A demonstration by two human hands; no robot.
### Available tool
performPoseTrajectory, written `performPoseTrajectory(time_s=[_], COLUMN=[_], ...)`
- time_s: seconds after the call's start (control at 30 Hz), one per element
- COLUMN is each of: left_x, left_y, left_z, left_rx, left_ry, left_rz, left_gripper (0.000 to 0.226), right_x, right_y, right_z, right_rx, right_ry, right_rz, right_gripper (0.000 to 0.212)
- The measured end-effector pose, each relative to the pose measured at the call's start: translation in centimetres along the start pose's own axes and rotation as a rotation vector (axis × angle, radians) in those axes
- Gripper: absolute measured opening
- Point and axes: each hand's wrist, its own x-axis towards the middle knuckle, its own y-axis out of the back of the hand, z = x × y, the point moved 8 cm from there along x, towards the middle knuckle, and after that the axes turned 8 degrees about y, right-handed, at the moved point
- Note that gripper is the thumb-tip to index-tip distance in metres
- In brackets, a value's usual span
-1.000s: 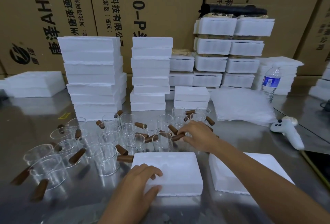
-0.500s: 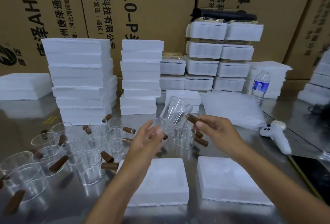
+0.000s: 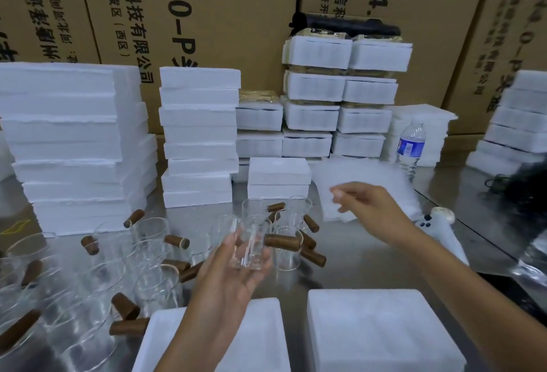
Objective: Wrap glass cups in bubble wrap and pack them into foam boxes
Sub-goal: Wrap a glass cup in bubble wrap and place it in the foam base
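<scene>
Half a second on, the glass cup point(image 3: 251, 242) has changed hands: the right hand point(image 3: 367, 208), which had been holding it up by its brown handle point(image 3: 282, 242), has let go and moved off to the right, while the left hand point(image 3: 233, 274), then only reaching for it, now has it. The left hand is turned palm up, its fingers curled round the clear body of the cup, which sits above the metal table point(image 3: 355, 256) with the handle pointing right. The right hand hovers over the stack of bubble wrap sheets point(image 3: 381, 182), its fingers loosely parted and nothing in them; whether the fingertips touch the top sheet cannot be told. Two foam boxes point(image 3: 260, 339) lie side by side at the near edge of the table, below the hands. More handled cups point(image 3: 148, 241) stand crowded to the left and just behind the held one. Stacks of white foam point(image 3: 198, 134) line the back in front of printed cardboard cartons point(image 3: 236, 16); a water bottle point(image 3: 411, 146) stands beyond the bubble wrap, and a white controller point(image 3: 438, 223) lies just to its right.
</scene>
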Motion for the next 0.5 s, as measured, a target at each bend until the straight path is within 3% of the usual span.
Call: performPoseTrajectory(time_s=[0.1, 0.2, 0.33, 0.37, 0.43, 0.5], left_x=[0.2, 0.1, 0.1, 0.2, 0.3, 0.5], left_y=[0.8, 0.9, 1.0, 1.1, 1.0, 1.0], left_z=[0.8, 1.7, 1.4, 1.2, 0.7, 0.1], left_rx=[-0.055, -0.065, -0.004, -0.005, -0.039, -0.036], left_ry=[-0.018, -0.069, -0.04, -0.042, -0.049, -0.031], left_rz=[0.033, 0.03, 0.052, 0.06, 0.042, 0.039], left_gripper=[0.035, 0.037, 0.082, 0.076, 0.042, 0.031], right_x=[3.6, 4.5, 3.8, 3.7, 3.8, 4.0], right_y=[2.1, 1.7, 0.0, -0.2, -0.1, 0.5], right_z=[5.9, 10.8, 13.8, 13.9, 13.7, 13.5], right_rx=[-0.195, -0.41, -0.697, -0.75, -0.855, -0.903], right_ry=[-0.149, -0.303, -0.37, -0.355, -0.324, -0.315], right_rz=[0.168, 0.164, 0.084, 0.078, 0.082, 0.087], right_gripper=[0.014, 0.043, 0.07, 0.068, 0.058, 0.043])
